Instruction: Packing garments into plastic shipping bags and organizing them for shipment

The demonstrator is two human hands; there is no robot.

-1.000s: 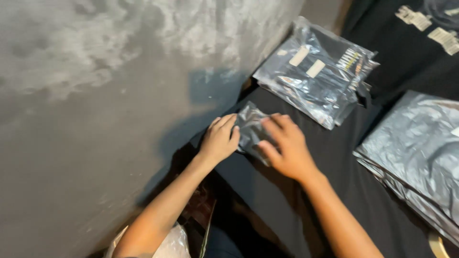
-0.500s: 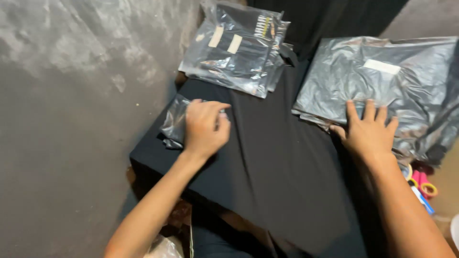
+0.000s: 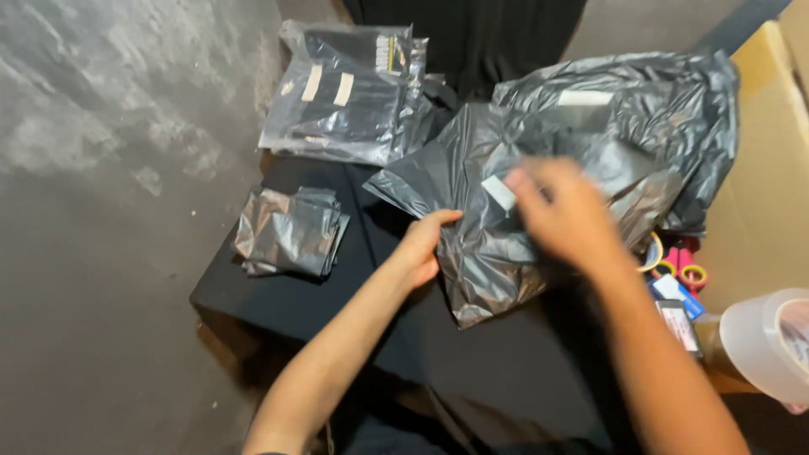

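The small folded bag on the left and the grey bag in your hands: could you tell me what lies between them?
Only bare black cloth separates the folded bag from the grey bag, seen from the head camera.

grey plastic bag (image 3: 493,253), black tablecloth (image 3: 337,295)

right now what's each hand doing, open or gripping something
Left hand: shut on the grey plastic bag, pinching its edge.
Right hand: on the same bag, blurred by motion; grip cannot be told.
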